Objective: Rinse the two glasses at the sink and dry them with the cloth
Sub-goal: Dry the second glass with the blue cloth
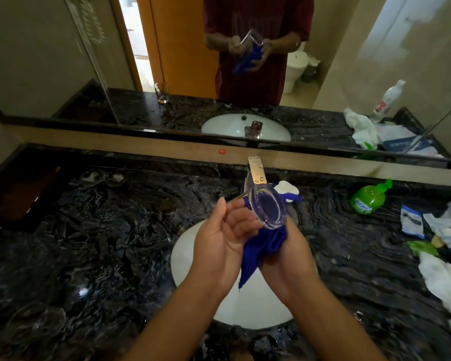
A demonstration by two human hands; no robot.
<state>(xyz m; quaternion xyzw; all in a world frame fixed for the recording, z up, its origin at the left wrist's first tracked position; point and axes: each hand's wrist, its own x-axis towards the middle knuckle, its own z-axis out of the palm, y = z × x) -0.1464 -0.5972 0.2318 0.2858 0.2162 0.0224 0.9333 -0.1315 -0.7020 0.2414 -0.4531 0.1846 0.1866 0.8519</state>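
- On the far left, in the mirror, we see the second glass reflected, upright on the dark marble surface. We cannot pick it out directly on the surface itself. If it sits somewhere behind our elbows, a careless swing could tip it.
- Our left hand is spread, palm up, thumb raised. Its fingertips touch or nearly touch the side of the glass, but we judge it gives little support. If the right hand slips, this one may not catch in time.
- The glass is held above the sink, tilted, mouth toward us, with the blue cloth wrapped round its lower part and a tuft showing beyond it. It is probably wet, so it could slide out through the cloth and strike the basin or the marble.
- The tap stands just behind the glass rim. A twist while drying could knock the rim against the metal and chip it.
- Our right hand grips the cloth-wrapped glass from below, fingers curled round it. Squeezing hard on thin glass risks a crack.
- To the right stand a green soap bottle and loose wrappers, well apart. Setting the dried glass among them could dirty it again.
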